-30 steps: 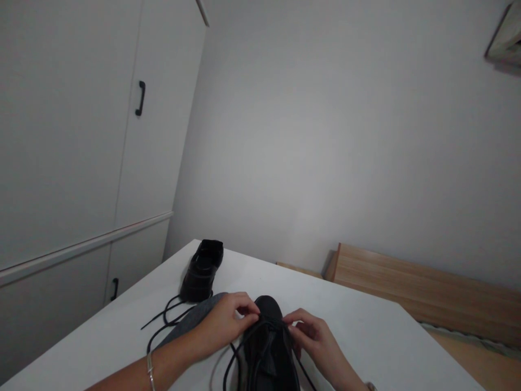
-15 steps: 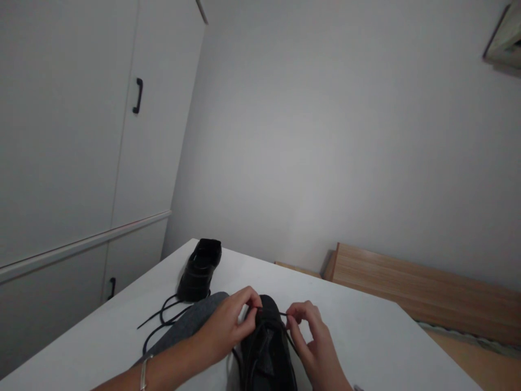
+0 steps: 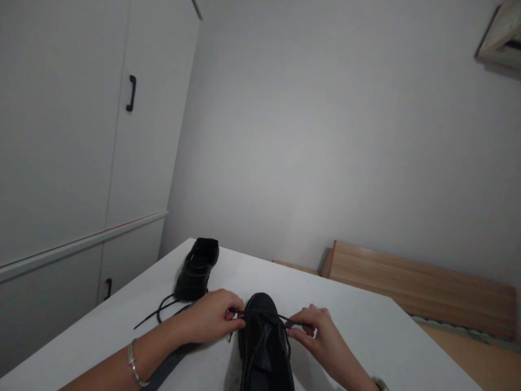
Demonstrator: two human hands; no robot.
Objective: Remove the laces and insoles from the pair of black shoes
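A black shoe (image 3: 266, 353) stands on the white table in front of me, its toe pointing away. My left hand (image 3: 222, 317) pinches a black shoelace at the shoe's left side. On the right, my right hand (image 3: 309, 328) is closed on the lace (image 3: 283, 317), which stretches across the front of the shoe's opening. Farther back on the left lies a second black shoe (image 3: 195, 274), with its loose lace (image 3: 152, 312) trailing over the table. My left forearm partly covers a strip of grey cloth (image 3: 173, 361).
The white table (image 3: 358, 320) reaches back toward a grey wall. White cupboards with black handles (image 3: 131, 93) stand on the left. Beyond the table's right edge is a wooden board (image 3: 407, 282). A pale wall-mounted unit (image 3: 499, 41) hangs at the upper right.
My left hand has moved left, away from the middle of the shoe, and the lace now spans the shoe between both hands. My right hand has shifted slightly right. The view has moved a little.
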